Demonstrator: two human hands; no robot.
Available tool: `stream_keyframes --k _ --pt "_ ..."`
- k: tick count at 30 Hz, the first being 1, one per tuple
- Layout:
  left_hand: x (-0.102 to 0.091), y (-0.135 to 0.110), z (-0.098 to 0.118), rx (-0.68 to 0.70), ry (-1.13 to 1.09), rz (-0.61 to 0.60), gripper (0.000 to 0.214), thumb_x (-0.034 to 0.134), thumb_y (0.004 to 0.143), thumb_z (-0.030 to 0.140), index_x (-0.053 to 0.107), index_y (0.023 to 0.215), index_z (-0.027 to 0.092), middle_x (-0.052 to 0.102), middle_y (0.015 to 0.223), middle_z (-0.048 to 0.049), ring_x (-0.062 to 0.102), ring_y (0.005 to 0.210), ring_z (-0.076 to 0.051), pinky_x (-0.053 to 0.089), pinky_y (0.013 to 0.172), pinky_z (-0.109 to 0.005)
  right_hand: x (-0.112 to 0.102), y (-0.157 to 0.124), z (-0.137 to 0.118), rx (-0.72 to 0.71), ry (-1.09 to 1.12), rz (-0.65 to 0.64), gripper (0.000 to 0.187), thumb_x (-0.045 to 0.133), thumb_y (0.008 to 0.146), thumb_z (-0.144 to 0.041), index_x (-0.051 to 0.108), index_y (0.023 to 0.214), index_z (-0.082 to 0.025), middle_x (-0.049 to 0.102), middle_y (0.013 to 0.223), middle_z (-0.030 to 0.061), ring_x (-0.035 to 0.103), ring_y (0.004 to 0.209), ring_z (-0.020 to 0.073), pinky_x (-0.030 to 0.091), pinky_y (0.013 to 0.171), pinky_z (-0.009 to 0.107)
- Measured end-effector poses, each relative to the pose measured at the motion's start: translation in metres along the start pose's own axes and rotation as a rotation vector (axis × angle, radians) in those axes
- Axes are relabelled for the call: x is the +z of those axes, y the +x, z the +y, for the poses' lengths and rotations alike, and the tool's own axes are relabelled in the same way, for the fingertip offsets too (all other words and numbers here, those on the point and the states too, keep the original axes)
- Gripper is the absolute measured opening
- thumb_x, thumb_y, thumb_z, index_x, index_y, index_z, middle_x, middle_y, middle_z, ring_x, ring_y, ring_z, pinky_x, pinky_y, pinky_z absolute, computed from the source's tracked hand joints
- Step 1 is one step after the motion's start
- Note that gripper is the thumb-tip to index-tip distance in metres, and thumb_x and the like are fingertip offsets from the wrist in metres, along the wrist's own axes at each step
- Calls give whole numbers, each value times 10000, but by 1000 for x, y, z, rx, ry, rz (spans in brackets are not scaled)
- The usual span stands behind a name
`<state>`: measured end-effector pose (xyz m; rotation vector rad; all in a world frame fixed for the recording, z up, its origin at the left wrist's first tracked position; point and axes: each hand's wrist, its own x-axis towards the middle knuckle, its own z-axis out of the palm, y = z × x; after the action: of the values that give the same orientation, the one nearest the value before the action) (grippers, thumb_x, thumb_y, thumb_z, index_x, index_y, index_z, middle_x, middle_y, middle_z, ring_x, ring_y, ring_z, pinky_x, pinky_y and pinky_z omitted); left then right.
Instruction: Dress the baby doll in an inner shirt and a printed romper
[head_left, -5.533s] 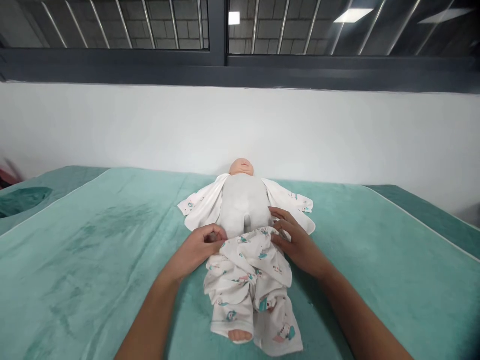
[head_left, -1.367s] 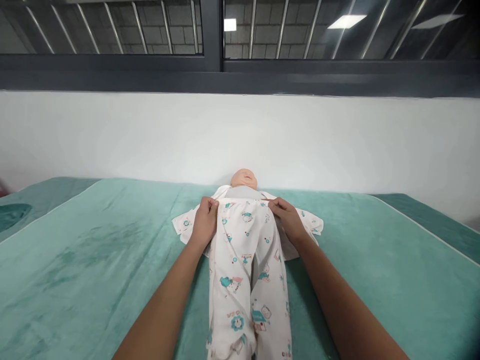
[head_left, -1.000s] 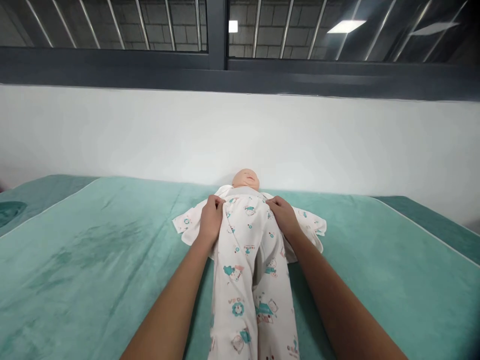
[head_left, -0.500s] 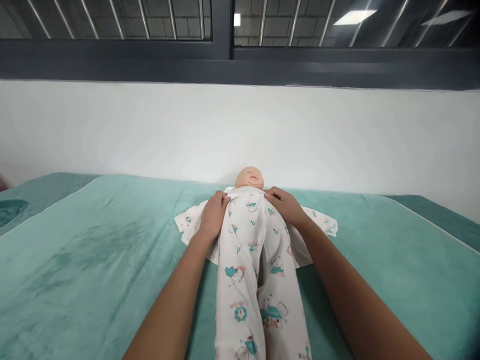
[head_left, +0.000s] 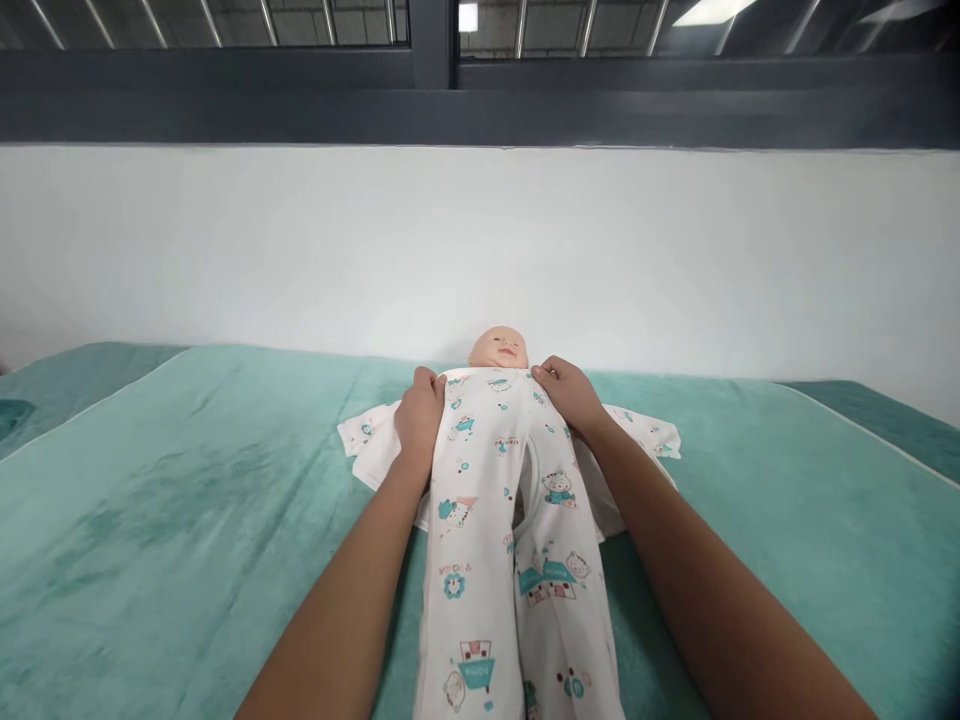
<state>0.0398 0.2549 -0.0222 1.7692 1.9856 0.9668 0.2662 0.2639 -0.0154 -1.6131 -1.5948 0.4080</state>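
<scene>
- Head view, trousers: the white printed trousers (head_left: pixel 480 450) lie lengthwise over the front of the doll (head_left: pixel 498 346); the waistband spans between both hands, just below the doll's head; the legs run toward the camera and leave the lower edge of the view.
- Head view, left hand (head_left: pixel 420 415): fingers curled closed, gripping the left upper edge of the trousers.
- Head view, right hand (head_left: pixel 568 392): thumb and fingers pinched on the right upper corner of the trousers; forearm crosses part of the shirt.
- Head view, shirt (head_left: pixel 379 440): white, printed sleeves; spread to both sides beneath the trousers.
- Head view, surroundings: doll on a green cover (head_left: pixel 202 530), head near the white wall (head_left: pixel 480 240); dark window frame (head_left: pixel 225 115) above; metal bars behind the glass.
</scene>
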Motion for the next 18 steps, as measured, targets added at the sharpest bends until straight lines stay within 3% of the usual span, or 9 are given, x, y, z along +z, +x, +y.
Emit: stream_keyframes --k 7,10,13,15,18 --pt "3 0 -6 88 -105 -22 180 413 920 292 568 1010 265 693 971 -38 619 884 -224 396 661 -293 7 -11 2 -14 203 1 162 519 808 -387 564 819 -231 604 752 -17 530 726 173 388 687 302" --pt "3 -7 -11 217 -164 -4 190 428 897 248 594 989 242 671 1031 -52 593 969 -222 442 791 -316 5 -22 4 -88 278 7 182 484 816 -317 605 923 -233 654 912 16 579 856 192 424 796 333" --pt "-2 -25 -16 308 -220 79 219 464 840 181 595 1013 208 630 1115 -82 539 1081 -229 417 937 -346 -2 -38 5 -214 226 74 200 492 798 -280 612 947 -224 611 1110 67 545 1050 217 400 930 365" --pt "-7 -41 -20 267 -242 72 213 485 817 184 601 995 192 638 1084 -93 551 1046 -239 419 938 -368 -7 -52 5 -228 140 181 180 516 773 -279 602 919 -217 592 1093 83 530 1047 229 397 936 379" --pt "-15 -63 -25 208 -284 -50 194 516 784 200 629 940 175 690 980 -92 607 918 -249 454 860 -382 -11 -75 5 -83 62 268 152 517 779 -314 586 872 -215 608 940 59 543 871 213 426 817 354"
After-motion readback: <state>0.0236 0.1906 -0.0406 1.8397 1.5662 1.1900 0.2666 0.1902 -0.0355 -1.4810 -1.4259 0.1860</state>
